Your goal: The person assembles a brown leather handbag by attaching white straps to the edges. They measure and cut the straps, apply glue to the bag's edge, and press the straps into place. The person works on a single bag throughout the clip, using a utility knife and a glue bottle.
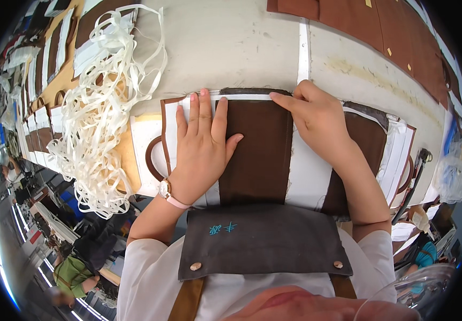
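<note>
Brown-and-white flat fabric panel (pixel 257 155) is pressed to the grey worktable (pixel 231 43) by the open left hand (pixel 201 144); the right hand (pixel 316 117) pinches its far edge. Soft, light, floppy; edges seem best gripped. Left of the panel, white tangled straps (pixel 102 107) are piled.

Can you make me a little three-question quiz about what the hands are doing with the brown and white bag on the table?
1. True or false: the left hand lies flat, palm down, on the brown and white bag.
2. What is heaped to the left of the bag? A) white straps B) red buttons C) blue paper
3. Fill in: the right hand pinches the bag's top ____ with its fingertips.

Key
1. True; the fingers are spread on the fabric.
2. A; the pile of white straps lies on the table.
3. Edge.
</note>
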Demonstrator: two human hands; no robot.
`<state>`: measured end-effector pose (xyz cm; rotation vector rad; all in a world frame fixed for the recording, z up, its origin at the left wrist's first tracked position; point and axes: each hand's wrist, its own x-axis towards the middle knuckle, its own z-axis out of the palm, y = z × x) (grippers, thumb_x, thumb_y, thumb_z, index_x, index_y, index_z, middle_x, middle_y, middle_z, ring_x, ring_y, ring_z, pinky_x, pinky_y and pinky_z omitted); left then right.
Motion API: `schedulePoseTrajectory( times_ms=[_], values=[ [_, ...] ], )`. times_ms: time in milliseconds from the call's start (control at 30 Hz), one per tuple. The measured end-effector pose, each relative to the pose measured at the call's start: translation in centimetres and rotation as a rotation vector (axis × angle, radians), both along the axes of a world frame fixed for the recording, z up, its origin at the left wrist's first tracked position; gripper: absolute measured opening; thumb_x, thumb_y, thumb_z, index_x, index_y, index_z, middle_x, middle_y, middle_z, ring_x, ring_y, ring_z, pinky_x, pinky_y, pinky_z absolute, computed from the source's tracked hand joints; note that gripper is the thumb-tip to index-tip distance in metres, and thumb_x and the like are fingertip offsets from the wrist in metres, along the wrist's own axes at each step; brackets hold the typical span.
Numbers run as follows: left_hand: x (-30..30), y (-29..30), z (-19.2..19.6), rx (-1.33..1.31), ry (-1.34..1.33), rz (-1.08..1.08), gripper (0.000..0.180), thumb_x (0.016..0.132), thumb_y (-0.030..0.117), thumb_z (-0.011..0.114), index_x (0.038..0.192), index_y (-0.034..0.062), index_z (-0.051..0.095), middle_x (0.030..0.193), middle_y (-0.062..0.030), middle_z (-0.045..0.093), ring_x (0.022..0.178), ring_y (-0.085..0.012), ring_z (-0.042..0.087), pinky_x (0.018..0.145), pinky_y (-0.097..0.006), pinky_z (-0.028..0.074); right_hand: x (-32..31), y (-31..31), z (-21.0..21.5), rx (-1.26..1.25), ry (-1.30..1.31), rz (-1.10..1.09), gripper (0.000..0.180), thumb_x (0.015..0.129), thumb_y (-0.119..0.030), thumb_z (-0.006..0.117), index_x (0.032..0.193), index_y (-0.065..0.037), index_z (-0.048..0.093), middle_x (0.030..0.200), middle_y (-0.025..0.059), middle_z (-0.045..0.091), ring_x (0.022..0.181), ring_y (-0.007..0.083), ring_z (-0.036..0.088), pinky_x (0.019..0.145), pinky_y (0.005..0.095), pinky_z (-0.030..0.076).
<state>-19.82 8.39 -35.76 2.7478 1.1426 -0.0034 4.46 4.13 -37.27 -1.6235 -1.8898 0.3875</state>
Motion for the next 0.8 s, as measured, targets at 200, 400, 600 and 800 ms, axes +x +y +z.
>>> schedulePoseTrajectory(
  times_ms=[200, 400, 600, 800],
  values=[
    [0.2, 0.2, 0.1, -0.004, 0.041, 0.002, 0.067, 0.093, 0.033, 0.064, 0.146, -0.0014, 0.041, 0.151, -0.0343, 0.034, 0.141, -0.0481, 0.034, 0.116, -0.057, 0.024, -0.1, -0.2, -0.2, 0.036, -0.018, -0.012, 0.032, 0.074, 0.002, 0.069, 0.101, -0.014, 0.078, 0.071, 0.0041, 0.05, 0.06, 0.0189, 0.055, 0.052, 0.0331, 0.047],
    [0.7, 0.4, 0.7, 0.052, 0.116, -0.047, 0.069, 0.093, 0.036, 0.064, 0.15, 0.0059, 0.04, 0.149, -0.0352, 0.036, 0.137, -0.0504, 0.038, 0.112, -0.058, 0.031, -0.2, -0.2, -0.4, 0.045, -0.015, -0.025, 0.032, 0.073, 0.001, 0.069, 0.101, -0.013, 0.078, 0.071, 0.004, 0.05, 0.059, 0.0185, 0.055, 0.051, 0.033, 0.046],
    [0.9, 0.6, 0.6, 0.042, 0.084, -0.015, 0.067, 0.094, 0.039, 0.063, 0.149, 0.0063, 0.041, 0.144, -0.0356, 0.042, 0.133, -0.0507, 0.044, 0.108, -0.057, 0.038, -0.1, -0.1, -0.2, 0.048, -0.01, -0.016, 0.032, 0.073, 0.002, 0.068, 0.1, -0.012, 0.077, 0.071, 0.0038, 0.051, 0.06, 0.019, 0.056, 0.051, 0.0331, 0.046],
    [0.9, 0.7, 0.7, 0.049, 0.096, -0.013, 0.066, 0.094, 0.042, 0.062, 0.147, 0.0066, 0.043, 0.143, -0.035, 0.044, 0.133, -0.0496, 0.045, 0.108, -0.056, 0.038, 0.1, -0.2, -0.5, 0.031, 0.015, -0.002, 0.031, 0.074, 0.002, 0.067, 0.1, -0.012, 0.077, 0.072, 0.0037, 0.052, 0.06, 0.0198, 0.057, 0.051, 0.0338, 0.047]
  ],
)
